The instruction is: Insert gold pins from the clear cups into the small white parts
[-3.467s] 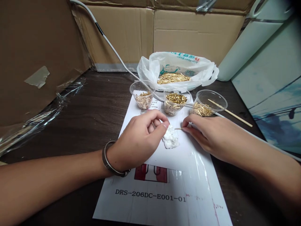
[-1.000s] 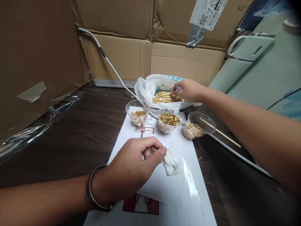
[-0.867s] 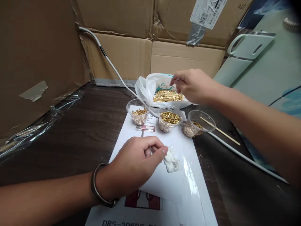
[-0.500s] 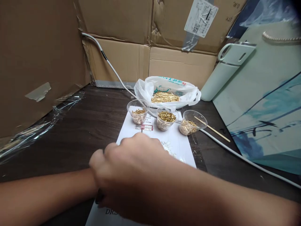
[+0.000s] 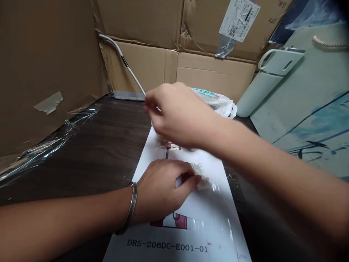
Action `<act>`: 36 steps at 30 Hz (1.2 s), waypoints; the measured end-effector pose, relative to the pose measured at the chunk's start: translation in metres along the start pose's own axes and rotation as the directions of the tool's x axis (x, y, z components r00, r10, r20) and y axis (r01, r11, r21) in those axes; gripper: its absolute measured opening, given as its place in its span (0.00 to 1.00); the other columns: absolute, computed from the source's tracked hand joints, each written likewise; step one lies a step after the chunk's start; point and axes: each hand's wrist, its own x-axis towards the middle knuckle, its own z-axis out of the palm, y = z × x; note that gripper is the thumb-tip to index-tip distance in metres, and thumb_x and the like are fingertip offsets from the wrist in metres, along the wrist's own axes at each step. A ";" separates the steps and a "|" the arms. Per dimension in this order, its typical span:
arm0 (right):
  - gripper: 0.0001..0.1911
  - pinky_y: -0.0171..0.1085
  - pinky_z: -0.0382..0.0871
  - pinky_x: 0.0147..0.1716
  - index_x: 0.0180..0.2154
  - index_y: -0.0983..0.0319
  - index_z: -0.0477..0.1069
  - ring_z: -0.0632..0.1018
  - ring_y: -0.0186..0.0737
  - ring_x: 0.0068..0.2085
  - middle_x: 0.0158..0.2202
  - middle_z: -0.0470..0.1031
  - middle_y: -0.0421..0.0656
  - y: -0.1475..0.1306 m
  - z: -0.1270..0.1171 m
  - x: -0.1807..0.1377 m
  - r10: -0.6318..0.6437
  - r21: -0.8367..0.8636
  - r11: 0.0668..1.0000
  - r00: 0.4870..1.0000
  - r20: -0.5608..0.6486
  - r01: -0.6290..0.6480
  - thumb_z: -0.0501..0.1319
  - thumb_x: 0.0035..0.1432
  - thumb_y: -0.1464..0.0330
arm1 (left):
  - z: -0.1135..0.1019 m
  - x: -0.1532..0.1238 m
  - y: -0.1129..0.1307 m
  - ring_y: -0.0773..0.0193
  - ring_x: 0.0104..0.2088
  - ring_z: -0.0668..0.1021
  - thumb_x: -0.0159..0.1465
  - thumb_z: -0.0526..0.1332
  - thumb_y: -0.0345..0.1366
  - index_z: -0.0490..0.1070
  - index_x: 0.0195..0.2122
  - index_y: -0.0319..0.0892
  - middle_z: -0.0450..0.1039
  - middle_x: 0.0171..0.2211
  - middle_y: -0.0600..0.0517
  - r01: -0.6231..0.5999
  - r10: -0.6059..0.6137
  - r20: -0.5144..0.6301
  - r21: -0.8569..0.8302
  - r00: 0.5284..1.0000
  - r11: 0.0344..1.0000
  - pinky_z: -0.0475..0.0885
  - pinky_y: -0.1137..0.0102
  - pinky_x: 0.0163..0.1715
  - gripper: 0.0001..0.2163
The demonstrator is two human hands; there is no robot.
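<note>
My left hand [image 5: 163,187], with a metal bangle [image 5: 132,203] at the wrist, is low over the white printed sheet [image 5: 169,251]. Its thumb and fingers are bent together at the edge of a pile of small clear pieces [image 5: 205,180]; what they pinch, if anything, I cannot make out. Farther up, my right hand [image 5: 182,112] is raised above the far end of the sheet, fingers curled and thumb drawn in, slightly blurred. Anything in its fingertips is hidden. Behind it the small plastic cups are nearly all covered, with a blurred bit of one cup [image 5: 163,139] showing underneath.
A white plastic bag [image 5: 227,107] shows partly behind my right hand. Cardboard walls [image 5: 147,69] stand at the back and left, with clear tape along the left edge. To the right are a pale green flask [image 5: 259,87] and a large paper bag [image 5: 308,105]. A white cable [image 5: 133,76] hangs behind.
My hands were together, the right in front of the left. Now they are apart: the right has gone forward over the cups, the left rightward to the clear pieces, uncovering the sheet's lettering.
</note>
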 end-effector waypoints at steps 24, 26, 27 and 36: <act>0.02 0.39 0.66 0.28 0.28 0.62 0.74 0.76 0.47 0.32 0.25 0.73 0.44 0.019 0.000 -0.005 0.151 0.005 0.988 0.962 -0.225 -0.154 0.63 0.48 0.73 | 0.002 0.002 0.001 0.65 0.31 0.71 0.60 0.58 0.38 0.72 0.35 0.44 0.73 0.30 0.54 0.003 -0.002 -0.007 0.124 1.000 0.992 0.61 0.72 0.28 0.06; 0.07 0.37 0.65 0.28 0.29 0.62 0.76 0.77 0.44 0.33 0.24 0.72 0.42 0.012 -0.007 -0.031 0.246 0.155 0.966 0.917 -0.315 -0.206 0.60 0.54 0.67 | 0.003 0.002 -0.001 0.65 0.31 0.71 0.61 0.58 0.39 0.71 0.37 0.45 0.72 0.32 0.54 0.014 -0.010 -0.032 0.102 0.999 0.995 0.61 0.72 0.28 0.07; 0.09 0.36 0.65 0.27 0.28 0.62 0.76 0.76 0.41 0.31 0.24 0.71 0.41 0.009 -0.007 -0.044 0.327 0.261 0.933 0.883 -0.337 -0.246 0.60 0.55 0.65 | 0.004 0.002 -0.002 0.66 0.30 0.70 0.61 0.57 0.40 0.70 0.39 0.45 0.72 0.32 0.55 0.023 -0.019 -0.042 0.083 0.999 0.996 0.61 0.72 0.28 0.08; 0.05 0.30 0.61 0.20 0.27 0.60 0.78 0.71 0.29 0.22 0.22 0.75 0.37 0.019 0.032 -0.101 0.639 0.718 0.537 0.769 -0.004 -0.443 0.65 0.50 0.66 | 0.005 0.003 -0.003 0.73 0.26 0.68 0.66 0.52 0.43 0.68 0.43 0.47 0.70 0.32 0.57 0.073 -0.083 -0.037 -0.215 0.996 0.974 0.63 0.75 0.27 0.10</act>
